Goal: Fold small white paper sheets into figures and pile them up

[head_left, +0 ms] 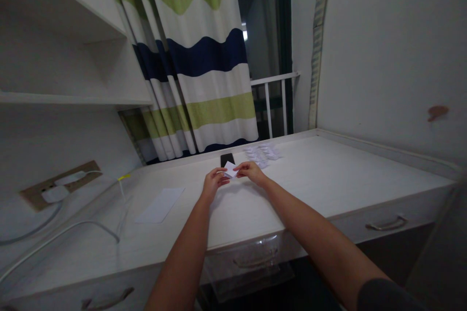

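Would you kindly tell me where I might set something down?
Widest: the desk between the paper pieces and right wall. Smaller: between the paper sheet and left hand. Crowded: around the right hand, black phone-like object and paper pieces.

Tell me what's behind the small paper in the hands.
Behind the small paper, a dark flat object lies on the white desk; the paper covers part of its near end, which cannot be seen.
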Tool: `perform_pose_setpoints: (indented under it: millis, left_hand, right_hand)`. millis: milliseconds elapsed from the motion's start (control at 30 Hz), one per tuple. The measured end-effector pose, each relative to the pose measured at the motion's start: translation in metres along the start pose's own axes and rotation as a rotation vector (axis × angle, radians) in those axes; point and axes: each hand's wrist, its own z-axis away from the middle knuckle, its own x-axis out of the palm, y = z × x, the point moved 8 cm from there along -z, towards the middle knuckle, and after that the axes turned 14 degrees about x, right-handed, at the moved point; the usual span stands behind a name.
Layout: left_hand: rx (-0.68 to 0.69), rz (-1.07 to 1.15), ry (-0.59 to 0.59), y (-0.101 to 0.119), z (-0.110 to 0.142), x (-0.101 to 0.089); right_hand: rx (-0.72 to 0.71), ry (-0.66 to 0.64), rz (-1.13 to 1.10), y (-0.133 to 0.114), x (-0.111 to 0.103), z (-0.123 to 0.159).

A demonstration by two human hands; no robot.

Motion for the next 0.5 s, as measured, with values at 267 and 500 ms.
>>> perform_pose_setpoints:
  millis: [267, 500]
  left_hand:
    - [-0.054, -0.058, 0.036, -0.0053, 0.0015, -0.0006]
    - [-0.018, -0.056, 0.047, -0.0065, -0.0002, -0.0034]
  right_hand:
    - [-0.041, 0.024, 0.149, 0.0031, 0.0017, -0.0046]
    - [-0.038, -0.001, 0.115, 0.0016, 0.0055, -0.0012]
